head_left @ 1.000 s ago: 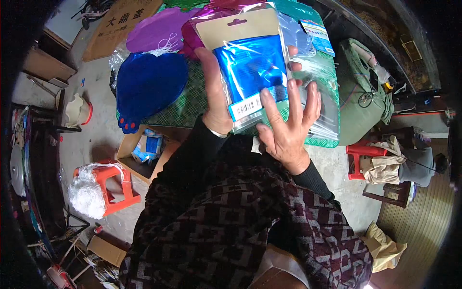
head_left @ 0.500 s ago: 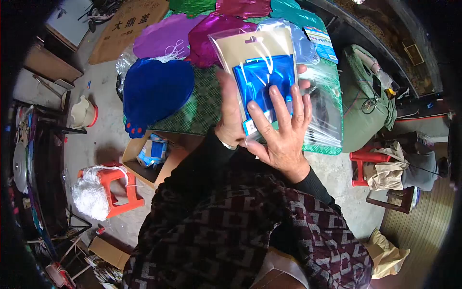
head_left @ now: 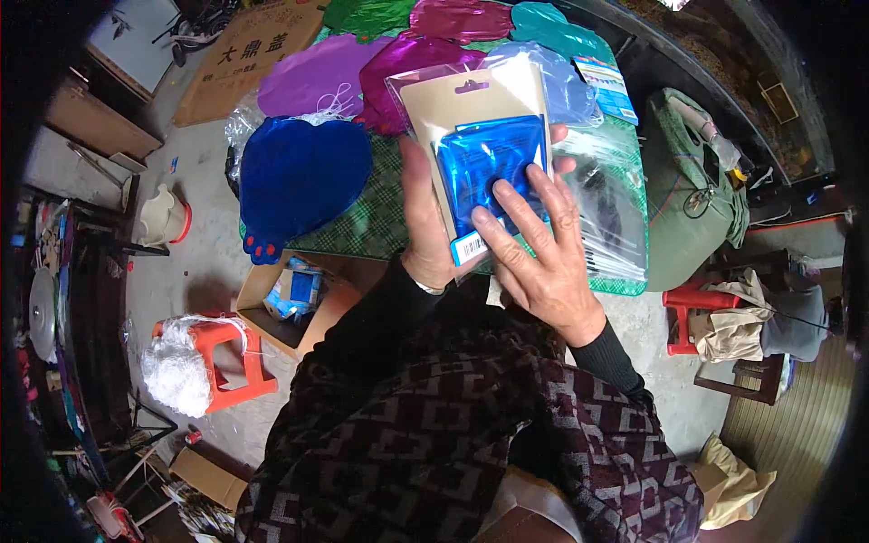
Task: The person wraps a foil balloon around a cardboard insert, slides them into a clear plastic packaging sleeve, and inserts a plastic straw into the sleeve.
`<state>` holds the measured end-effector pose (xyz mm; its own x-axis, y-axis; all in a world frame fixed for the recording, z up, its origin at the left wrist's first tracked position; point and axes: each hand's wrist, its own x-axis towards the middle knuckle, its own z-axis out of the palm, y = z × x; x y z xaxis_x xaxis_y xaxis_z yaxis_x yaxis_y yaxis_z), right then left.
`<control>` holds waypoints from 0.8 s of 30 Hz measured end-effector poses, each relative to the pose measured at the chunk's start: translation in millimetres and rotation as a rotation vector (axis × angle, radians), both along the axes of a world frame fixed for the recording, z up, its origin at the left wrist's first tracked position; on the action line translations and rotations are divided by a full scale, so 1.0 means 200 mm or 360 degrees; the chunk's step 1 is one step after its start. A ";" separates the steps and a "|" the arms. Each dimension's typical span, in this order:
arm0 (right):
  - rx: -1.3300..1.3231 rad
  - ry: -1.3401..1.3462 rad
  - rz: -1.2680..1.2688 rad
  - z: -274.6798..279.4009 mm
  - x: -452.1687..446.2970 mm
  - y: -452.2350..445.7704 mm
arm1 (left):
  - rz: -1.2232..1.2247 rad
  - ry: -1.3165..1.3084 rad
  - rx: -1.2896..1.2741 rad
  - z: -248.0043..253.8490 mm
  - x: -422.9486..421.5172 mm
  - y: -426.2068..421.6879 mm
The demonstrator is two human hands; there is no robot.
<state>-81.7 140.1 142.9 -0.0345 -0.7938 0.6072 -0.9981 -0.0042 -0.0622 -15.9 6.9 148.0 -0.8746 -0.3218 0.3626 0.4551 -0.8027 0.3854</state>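
R hand (head_left: 548, 271) is now further over blue pkt (head_left: 475, 163), fingers extended, L hand (head_left: 425, 222) gripping it; best press evenly

My table (head_left: 385, 185) has a green plaid top, and it's pretty loaded tbh. I've got a dark blue shape (head_left: 308, 181) at the near left, a purple shape (head_left: 312, 77) and magenta shape (head_left: 407, 77) behind it, then clear plastic sleeves (head_left: 611, 208) and a printed card (head_left: 606, 86) over on my right.
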 end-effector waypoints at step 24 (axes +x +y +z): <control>-0.0116 0.0066 -0.0045 -0.05 0.00 0.01 | 0.0138 -0.0035 -0.0096 -0.08 0.03 0.09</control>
<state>-80.9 141.4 132.6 -0.0298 -0.7465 0.6647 -0.9996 0.0209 -0.0213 -9.9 24.3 132.0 -0.8523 -0.3749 0.3647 0.5129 -0.7357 0.4424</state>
